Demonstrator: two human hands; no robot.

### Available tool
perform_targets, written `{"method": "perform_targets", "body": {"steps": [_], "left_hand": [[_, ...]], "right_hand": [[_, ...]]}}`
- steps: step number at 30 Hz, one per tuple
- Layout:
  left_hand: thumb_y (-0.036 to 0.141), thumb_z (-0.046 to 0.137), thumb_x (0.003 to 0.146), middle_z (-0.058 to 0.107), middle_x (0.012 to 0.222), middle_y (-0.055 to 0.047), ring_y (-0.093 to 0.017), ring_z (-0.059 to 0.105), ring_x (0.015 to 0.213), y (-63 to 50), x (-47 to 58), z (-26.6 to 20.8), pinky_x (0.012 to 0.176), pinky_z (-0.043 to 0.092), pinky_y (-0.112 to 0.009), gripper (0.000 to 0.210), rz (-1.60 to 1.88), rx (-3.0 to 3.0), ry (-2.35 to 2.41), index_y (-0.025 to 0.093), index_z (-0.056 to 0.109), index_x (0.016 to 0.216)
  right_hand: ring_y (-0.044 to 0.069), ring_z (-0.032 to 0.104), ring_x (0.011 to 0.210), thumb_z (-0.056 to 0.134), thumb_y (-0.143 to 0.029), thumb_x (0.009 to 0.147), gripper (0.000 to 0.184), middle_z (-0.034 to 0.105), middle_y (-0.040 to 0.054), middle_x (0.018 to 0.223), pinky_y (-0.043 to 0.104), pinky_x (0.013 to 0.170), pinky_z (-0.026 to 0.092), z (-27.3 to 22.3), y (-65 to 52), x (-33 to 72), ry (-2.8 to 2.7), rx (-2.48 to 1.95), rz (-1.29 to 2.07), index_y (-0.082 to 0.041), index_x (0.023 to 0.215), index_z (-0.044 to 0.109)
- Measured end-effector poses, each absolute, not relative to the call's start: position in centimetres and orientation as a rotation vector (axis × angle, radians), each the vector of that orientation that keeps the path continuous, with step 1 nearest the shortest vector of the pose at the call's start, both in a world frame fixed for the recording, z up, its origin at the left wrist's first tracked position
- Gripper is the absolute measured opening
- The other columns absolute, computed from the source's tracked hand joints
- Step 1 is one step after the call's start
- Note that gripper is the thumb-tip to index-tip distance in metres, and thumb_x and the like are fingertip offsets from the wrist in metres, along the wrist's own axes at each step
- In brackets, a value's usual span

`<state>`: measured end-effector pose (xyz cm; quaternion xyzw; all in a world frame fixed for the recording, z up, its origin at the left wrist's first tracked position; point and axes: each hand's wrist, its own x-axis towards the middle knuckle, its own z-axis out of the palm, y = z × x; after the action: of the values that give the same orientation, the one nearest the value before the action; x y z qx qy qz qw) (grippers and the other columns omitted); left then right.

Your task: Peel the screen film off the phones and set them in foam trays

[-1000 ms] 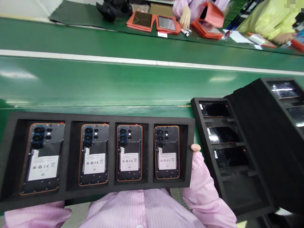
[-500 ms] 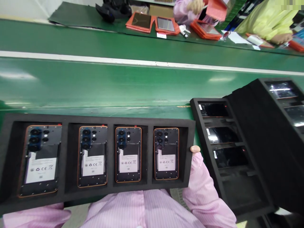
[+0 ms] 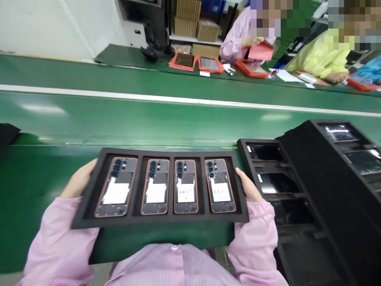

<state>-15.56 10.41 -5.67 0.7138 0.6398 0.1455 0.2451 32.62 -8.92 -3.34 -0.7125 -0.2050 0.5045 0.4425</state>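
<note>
A black foam tray (image 3: 171,220) is held up in front of me over the green bench, its far edge tilted slightly away. Each of its several compartments holds a smartphone without its back cover, such as the leftmost phone (image 3: 116,186) and the rightmost phone (image 3: 220,186). Camera lenses and white battery labels face up. My left hand (image 3: 79,179) grips the tray's left end, with the fingertips hidden behind it. At the right end, my right hand (image 3: 248,186) is closed on the tray's edge, its fingers mostly underneath.
To the right lies another black foam tray (image 3: 245,151) with phones screen up, beside a taller stack of black trays (image 3: 324,186). Across the green line, orange-cased tablets (image 3: 183,61) lie near a person in pink (image 3: 238,31) and one in yellow (image 3: 318,55). A black object (image 3: 8,134) sits far left.
The tray has moved away from me and its left end has swung inward to the right. My left hand has come into view on that end. The view has tilted upward.
</note>
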Motion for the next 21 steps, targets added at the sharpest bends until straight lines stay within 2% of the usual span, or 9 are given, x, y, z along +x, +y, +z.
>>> {"method": "perform_targets", "body": {"steps": [2,4,6,9,12,14,16,19,21], "left_hand": [[0.039,0.033,0.103,0.055,0.136,-0.011,-0.027,0.053,0.123,10.5,-15.4,-6.1,0.105,0.044,-0.044,0.046,0.464,1.910,1.721,0.008,0.047,0.133],[0.035,0.027,0.103,0.052,0.140,-0.010,-0.024,0.048,0.128,10.2,-14.8,-6.6,0.110,0.038,-0.039,0.048,0.501,1.911,1.702,0.006,0.041,0.138],[0.037,0.036,0.099,0.047,0.143,-0.010,-0.026,0.042,0.132,9.8,-14.2,-6.7,0.115,0.030,-0.040,0.052,0.524,1.961,1.684,0.007,0.039,0.142],[0.039,0.044,0.092,0.040,0.145,-0.011,-0.027,0.035,0.137,9.5,-14.3,-6.5,0.119,0.022,-0.040,0.059,0.539,2.064,1.597,0.011,0.038,0.144],[0.047,0.041,0.090,0.045,0.140,-0.012,-0.028,0.041,0.133,9.3,-14.9,-5.6,0.117,0.027,-0.040,0.060,0.543,2.179,1.574,0.013,0.045,0.140],[0.053,0.038,0.089,0.051,0.135,-0.014,-0.031,0.046,0.129,9.1,-14.8,-4.8,0.115,0.031,-0.045,0.062,0.536,2.258,1.639,0.012,0.050,0.135],[0.055,0.035,0.090,0.055,0.132,-0.015,-0.032,0.050,0.125,8.8,-13.7,-3.9,0.111,0.036,-0.046,0.063,0.441,2.316,1.628,0.012,0.052,0.133],[0.050,0.036,0.090,0.054,0.136,-0.015,-0.031,0.053,0.123,8.9,-10.8,-3.0,0.108,0.039,-0.044,0.060,0.208,2.353,1.461,0.010,0.053,0.132],[0.045,0.038,0.089,0.058,0.131,-0.018,-0.033,0.058,0.116,9.3,-9.1,-2.9,0.104,0.042,-0.046,0.056,0.192,2.363,1.419,0.007,0.059,0.124]], "right_hand": [[0.029,0.063,0.114,0.053,-0.061,0.084,0.054,0.070,0.0106,0.113,0.043,0.100,0.052,-3.1,-9.1,34.1,-0.613,-1.865,1.073,-0.017,0.111,0.067],[0.028,0.059,0.120,0.058,-0.056,0.081,0.051,0.066,0.0095,0.121,0.044,0.106,0.046,-2.7,-9.1,35.3,-0.709,-1.942,0.868,-0.018,0.115,0.066],[0.028,0.058,0.119,0.061,-0.051,0.079,0.050,0.066,0.0099,0.122,0.045,0.107,0.043,-1.9,-9.0,35.6,-0.815,-2.007,0.682,-0.017,0.116,0.067],[0.028,0.064,0.107,0.061,-0.050,0.079,0.049,0.068,0.0125,0.116,0.045,0.102,0.047,-1.2,-8.7,33.7,-1.009,-2.111,0.452,-0.015,0.112,0.069],[0.030,0.061,0.111,0.058,-0.045,0.081,0.054,0.064,0.0160,0.121,0.044,0.101,0.046,-2.2,-8.7,30.0,-1.274,-2.267,0.378,-0.011,0.123,0.063],[0.034,0.051,0.124,0.054,-0.037,0.084,0.063,0.054,0.0229,0.132,0.045,0.106,0.041,-3.5,-8.8,27.6,-1.417,-2.414,0.234,-0.003,0.136,0.050],[0.037,0.043,0.132,0.046,-0.033,0.088,0.064,0.044,0.0259,0.141,0.046,0.108,0.038,-4.4,-9.0,26.2,-1.439,-2.519,0.120,0.000,0.143,0.040],[0.037,0.046,0.128,0.045,-0.036,0.090,0.067,0.046,0.0233,0.139,0.046,0.104,0.041,-4.5,-9.2,25.9,-1.398,-2.606,0.132,-0.003,0.147,0.033],[0.036,0.048,0.125,0.048,-0.037,0.089,0.069,0.049,0.0208,0.136,0.044,0.101,0.043,-3.8,-9.2,26.2,-1.418,-2.644,0.188,-0.007,0.148,0.033]]}}
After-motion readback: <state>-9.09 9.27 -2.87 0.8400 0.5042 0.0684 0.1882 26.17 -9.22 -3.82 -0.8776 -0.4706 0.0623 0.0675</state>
